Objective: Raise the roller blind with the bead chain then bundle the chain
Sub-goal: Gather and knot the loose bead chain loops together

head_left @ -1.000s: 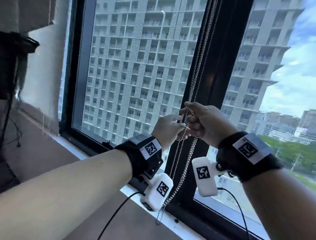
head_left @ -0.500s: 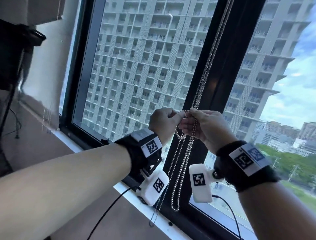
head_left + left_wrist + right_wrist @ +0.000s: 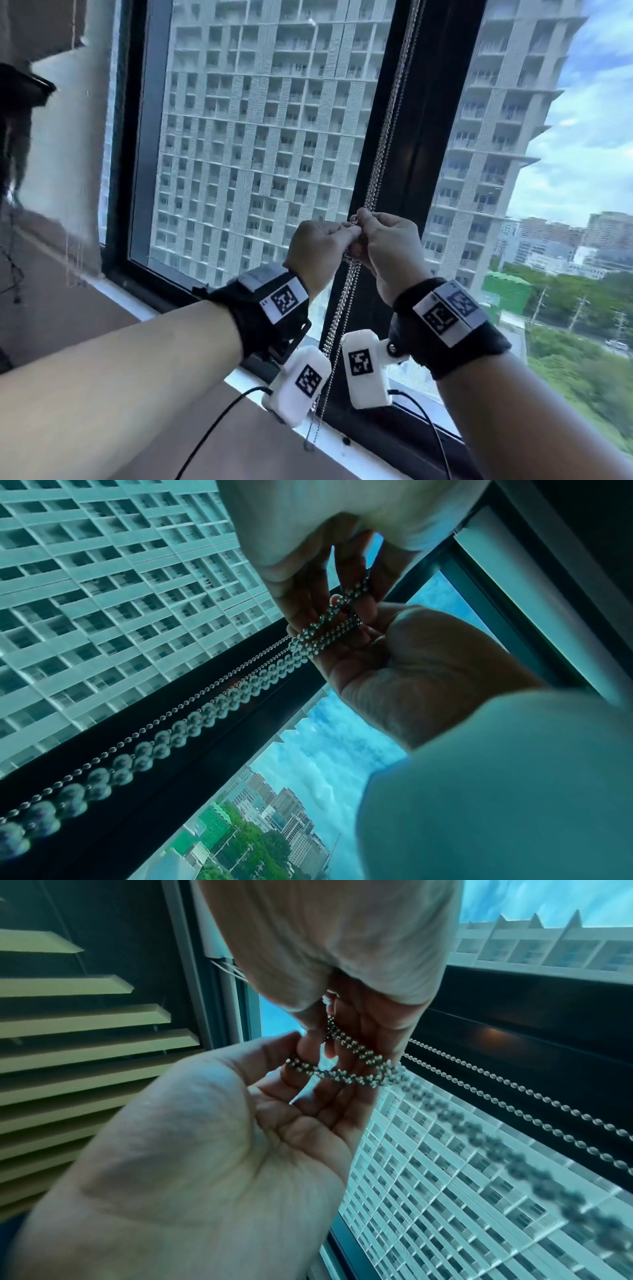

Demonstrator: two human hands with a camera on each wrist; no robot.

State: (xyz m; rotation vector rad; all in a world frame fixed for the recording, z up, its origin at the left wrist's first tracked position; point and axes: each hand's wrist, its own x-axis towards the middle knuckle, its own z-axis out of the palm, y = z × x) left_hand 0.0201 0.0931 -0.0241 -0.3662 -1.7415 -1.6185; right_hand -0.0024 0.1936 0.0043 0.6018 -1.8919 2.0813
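A silver bead chain (image 3: 383,144) hangs down the black mullion (image 3: 431,154) in several strands. My left hand (image 3: 322,246) and right hand (image 3: 387,243) meet on it at chest height, knuckles almost touching. Both pinch gathered strands between thumb and fingers. In the left wrist view the doubled chain (image 3: 325,634) crosses the fingers of my left hand (image 3: 301,593) and my right hand (image 3: 411,669). The right wrist view shows the chain (image 3: 349,1069) looped between my right hand (image 3: 373,1020) and my left hand (image 3: 240,1123). Below the hands the chain (image 3: 339,308) hangs slack. The roller blind itself is out of view.
The white sill (image 3: 346,452) runs below the glass, with a thin cord end (image 3: 310,442) dangling just above it. A dark object (image 3: 24,89) juts out at the far left by the wall. Beige slats (image 3: 85,1042) fill the left of the right wrist view.
My hands have closed in on each other and risen a little on the chain. The small loop that hung between them half a second ago is now drawn into the fingers.
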